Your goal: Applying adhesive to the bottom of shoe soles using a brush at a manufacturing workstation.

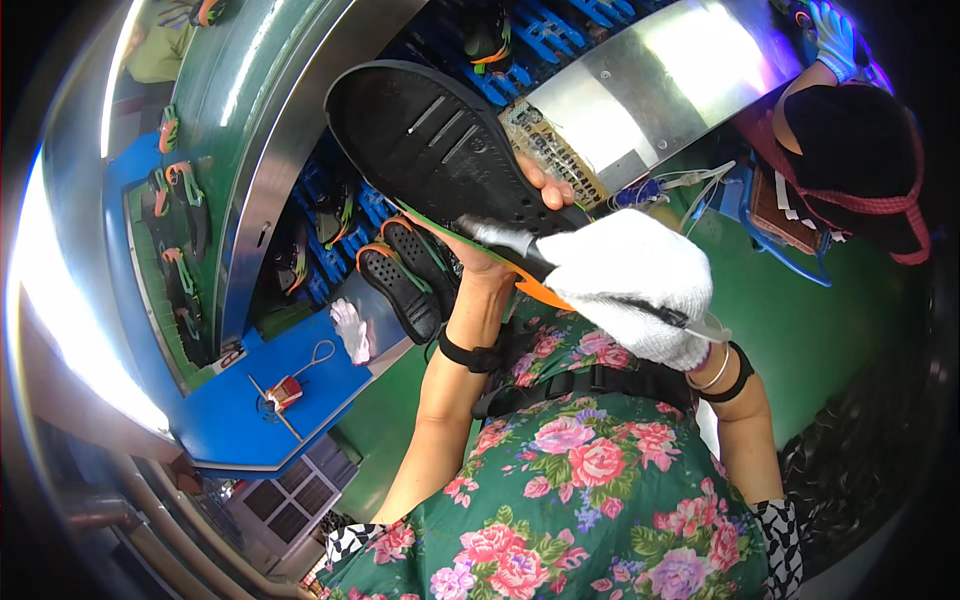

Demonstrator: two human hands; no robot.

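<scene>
One held shoe [440, 150], two shoes [410, 275] below it, one brush [590, 285], one spare glove [350, 330], two hands.

Black shoe sole [440, 150], grooved and perforated underside up, held tilted, orange-edged heel low.

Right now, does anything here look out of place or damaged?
One oddity: a lone white glove lies loose on the blue workbench beside the black soles. The black shoe sole held by the left hand and gloved right hand shows no damage.
</scene>
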